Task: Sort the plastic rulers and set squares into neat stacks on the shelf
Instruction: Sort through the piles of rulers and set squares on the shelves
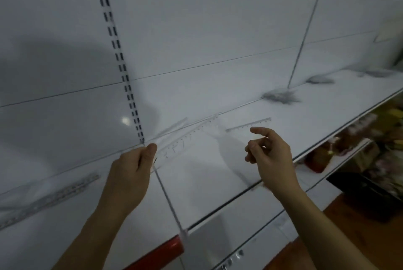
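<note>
1. The left hand [133, 160] pinched one corner of a clear set square [187, 138], held just above the white shelf [305, 117].
2. The right hand [270, 152] hovered nearby, fingers loosely curled, gripping nothing.
3. A clear ruler [248, 124] lay on the shelf just beyond it.
4. Another ruler [50, 198] lay at far left.
</note>
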Tool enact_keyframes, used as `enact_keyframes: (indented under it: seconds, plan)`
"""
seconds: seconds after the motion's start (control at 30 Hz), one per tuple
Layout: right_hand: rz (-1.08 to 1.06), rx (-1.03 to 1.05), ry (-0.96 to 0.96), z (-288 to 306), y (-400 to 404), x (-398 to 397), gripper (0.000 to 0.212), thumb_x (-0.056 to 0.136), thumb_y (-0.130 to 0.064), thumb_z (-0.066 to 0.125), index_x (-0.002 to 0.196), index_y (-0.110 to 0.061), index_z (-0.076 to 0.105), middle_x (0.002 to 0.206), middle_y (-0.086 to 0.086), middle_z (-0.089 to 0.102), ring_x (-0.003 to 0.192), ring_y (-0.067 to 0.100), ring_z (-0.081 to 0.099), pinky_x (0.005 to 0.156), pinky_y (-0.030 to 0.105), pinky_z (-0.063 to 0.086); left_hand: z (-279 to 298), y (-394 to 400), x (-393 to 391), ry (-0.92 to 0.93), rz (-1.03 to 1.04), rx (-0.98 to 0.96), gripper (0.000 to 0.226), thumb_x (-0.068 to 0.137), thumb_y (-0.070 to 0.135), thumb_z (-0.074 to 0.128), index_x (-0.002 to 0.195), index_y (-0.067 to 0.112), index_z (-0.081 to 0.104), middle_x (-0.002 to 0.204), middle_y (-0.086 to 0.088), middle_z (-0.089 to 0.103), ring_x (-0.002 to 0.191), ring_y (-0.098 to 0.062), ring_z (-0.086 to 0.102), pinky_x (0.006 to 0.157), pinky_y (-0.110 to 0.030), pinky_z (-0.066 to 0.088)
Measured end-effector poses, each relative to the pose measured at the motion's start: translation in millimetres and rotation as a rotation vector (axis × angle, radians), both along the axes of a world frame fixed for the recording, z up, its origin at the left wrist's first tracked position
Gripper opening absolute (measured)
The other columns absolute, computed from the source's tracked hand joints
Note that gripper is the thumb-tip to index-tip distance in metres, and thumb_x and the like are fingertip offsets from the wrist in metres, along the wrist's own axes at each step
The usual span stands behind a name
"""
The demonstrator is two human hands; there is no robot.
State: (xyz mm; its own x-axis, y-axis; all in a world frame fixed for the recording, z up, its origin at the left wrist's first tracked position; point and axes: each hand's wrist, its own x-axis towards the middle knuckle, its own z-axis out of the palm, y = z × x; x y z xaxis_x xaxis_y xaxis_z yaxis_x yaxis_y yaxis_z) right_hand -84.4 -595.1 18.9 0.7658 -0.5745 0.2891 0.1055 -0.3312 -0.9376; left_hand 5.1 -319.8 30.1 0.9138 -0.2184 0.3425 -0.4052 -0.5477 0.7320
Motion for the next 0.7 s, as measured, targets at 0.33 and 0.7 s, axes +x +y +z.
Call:
enact_keyframes:
  seconds: [0.33, 0.7]
  plan:
    - [-0.106, 0.087, 0.078, -10, -196, -67, 0.031, 0.098, -0.007, 0.062, 0.128, -0.013, 0.059, 0.076, 0.007, 0.073, 0.073, 0.024, 0.072, 0.070, 0.037, 0.061, -11, -235, -2, 0.301, -0.209, -0.239, 0.041, 0.107, 0.027, 0.037, 0.072, 0.010, 0.047, 0.056, -0.001, 0.055, 0.053, -0.016, 0.044, 0.048, -0.026, 0.038]
    - [-0.034, 0.137, 0.146, 5, -312, -15, 0.055, 0.097, -0.014, 0.066, 0.146, -0.018, 0.043, 0.085, 0.004, 0.075, 0.072, 0.017, 0.072, 0.064, 0.033, 0.060, 5, -361, 54, 0.208, -0.248, -0.159, 0.032, 0.107, 0.017, 0.033, 0.081, 0.007, 0.047, 0.062, -0.008, 0.059, 0.045, -0.008, 0.042, 0.043, -0.020, 0.035]
